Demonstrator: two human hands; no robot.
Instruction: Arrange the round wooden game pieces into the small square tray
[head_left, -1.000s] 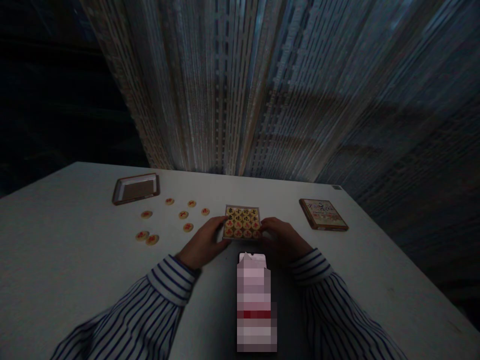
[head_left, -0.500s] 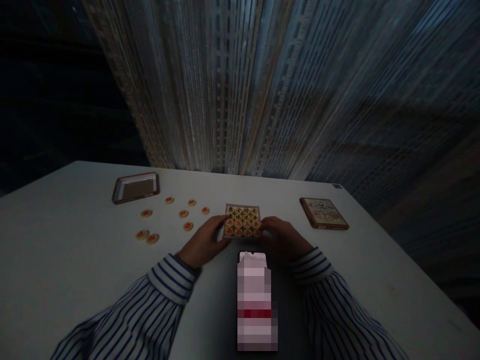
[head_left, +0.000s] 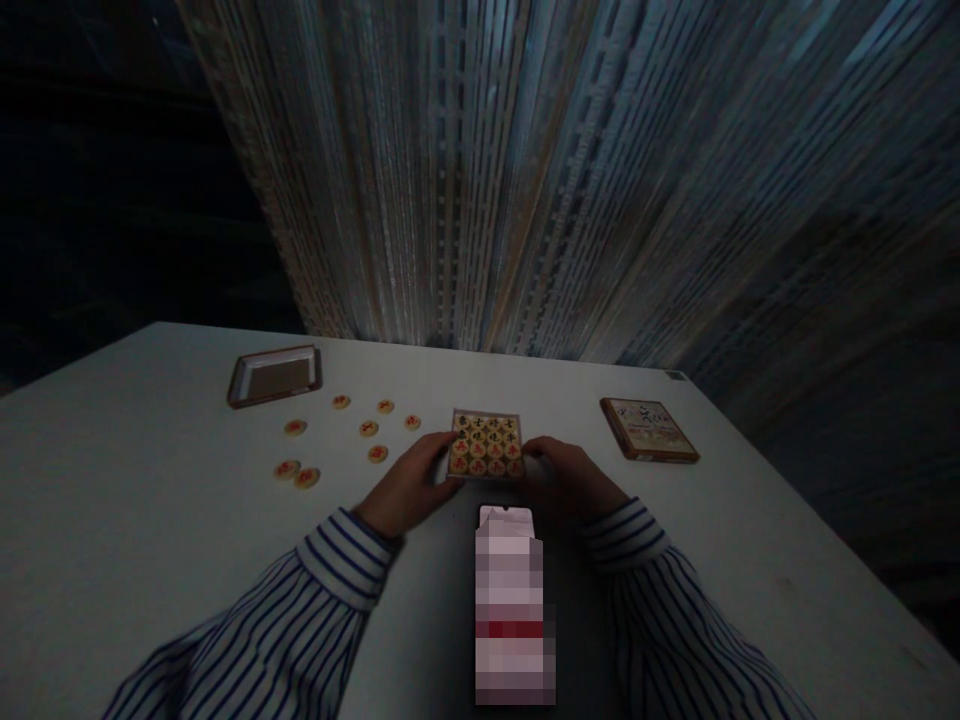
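A small square box lies on the table in front of me, packed with rows of round Chinese chess pieces, black-marked at the back and red-marked at the front. My left hand grips the box's left side, fingers at the rear corner and thumb near the front one. Against the right side rest the curled fingers of my right hand; its thumb is in shadow. Several loose red-marked pieces are scattered to the left, two of them touching each other.
An open, shallow tray-like lid sits at the back left. A flat box with a printed cover is on the right. Between my forearms lies a phone, its screen blurred out. A string curtain hangs behind the white table.
My right thumb has drawn back slightly from the front right piece, which now shows more clearly. The view has shifted a little; the box and loose pieces keep their places.
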